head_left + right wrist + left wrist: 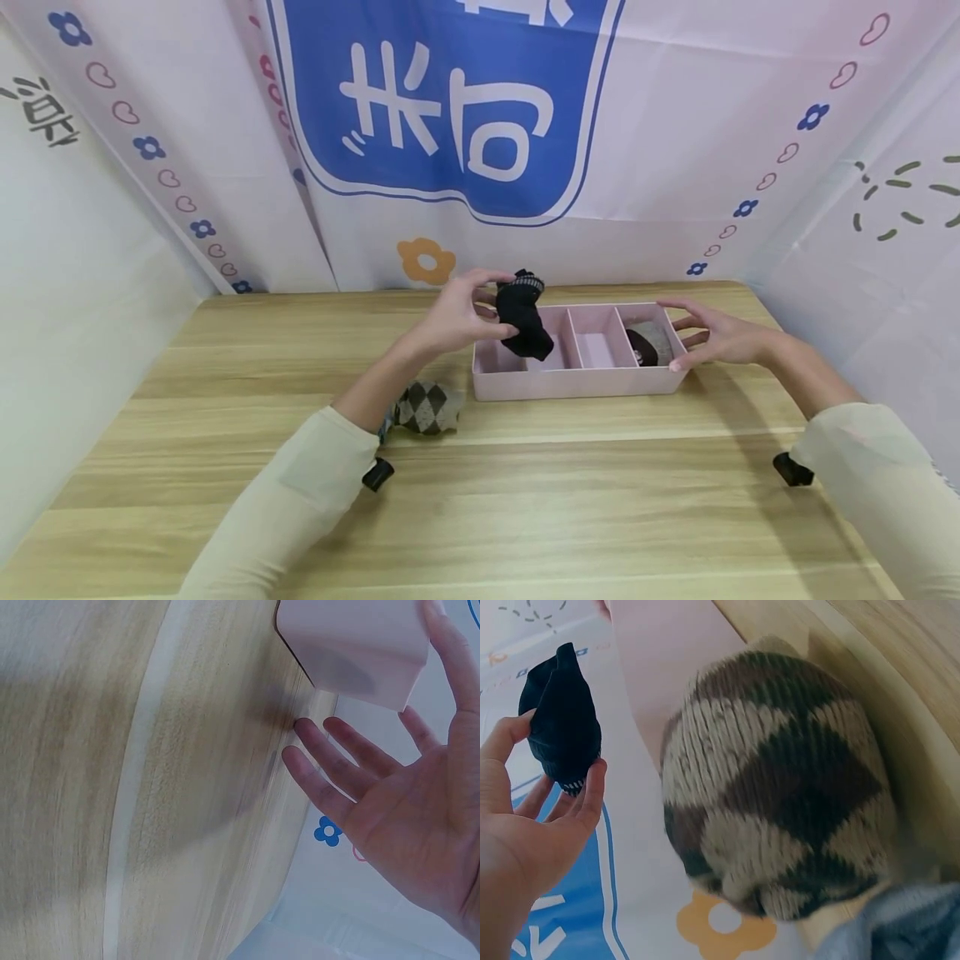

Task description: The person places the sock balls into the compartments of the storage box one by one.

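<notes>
A pale wooden counter [525,500] stands before a white backdrop printed with a blue sign. At frame centre, the left hand [457,317] pinches a black rolled sock [522,321] above the left compartment of a pink plastic divided tray [577,383]. The right hand [720,337], grip spread, touches the tray's right end beside a grey-brown sock [651,343]. A brown-beige argyle knitted sock [427,408] lies lower left of the tray.

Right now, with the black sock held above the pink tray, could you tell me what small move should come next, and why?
Probably lower the black sock into the tray's left compartment. The left hand pinches it just above that bare section, a grey-brown sock fills the right one, and the open right hand touches the tray's right end.
</notes>
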Demonstrator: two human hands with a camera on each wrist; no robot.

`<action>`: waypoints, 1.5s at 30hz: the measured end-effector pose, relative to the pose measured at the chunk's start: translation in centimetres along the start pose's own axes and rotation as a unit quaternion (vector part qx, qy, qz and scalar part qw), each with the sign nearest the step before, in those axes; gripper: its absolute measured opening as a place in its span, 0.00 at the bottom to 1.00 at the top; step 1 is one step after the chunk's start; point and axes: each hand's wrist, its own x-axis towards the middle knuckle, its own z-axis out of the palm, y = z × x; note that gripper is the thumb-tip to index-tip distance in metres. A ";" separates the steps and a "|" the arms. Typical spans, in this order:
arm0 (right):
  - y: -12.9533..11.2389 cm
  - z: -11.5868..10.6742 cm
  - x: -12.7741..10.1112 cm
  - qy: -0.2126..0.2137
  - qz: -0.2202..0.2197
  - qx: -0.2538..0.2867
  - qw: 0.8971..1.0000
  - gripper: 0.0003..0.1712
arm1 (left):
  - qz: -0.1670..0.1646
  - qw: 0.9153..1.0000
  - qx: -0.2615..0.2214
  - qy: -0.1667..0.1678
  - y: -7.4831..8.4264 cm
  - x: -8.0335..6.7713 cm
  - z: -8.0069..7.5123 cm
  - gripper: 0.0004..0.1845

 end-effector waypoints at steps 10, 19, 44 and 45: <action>0.1 0.0 0.0 0.002 0.001 0.002 1.000 0.61 | -0.004 0.999 0.027 -0.019 0.3 1.7 2.1 0.37; 0.1 -0.1 -0.1 -0.001 0.007 -0.001 1.000 0.61 | -0.010 0.999 0.009 -0.030 0.6 2.6 3.7 0.37; -0.1 -0.2 0.0 -0.003 0.010 -0.005 1.000 0.60 | -0.010 0.999 0.040 -0.036 1.6 4.9 7.2 0.37; -0.1 -0.2 0.0 -0.004 0.009 -0.005 1.000 0.60 | -0.010 0.998 0.044 -0.034 1.6 5.0 7.4 0.36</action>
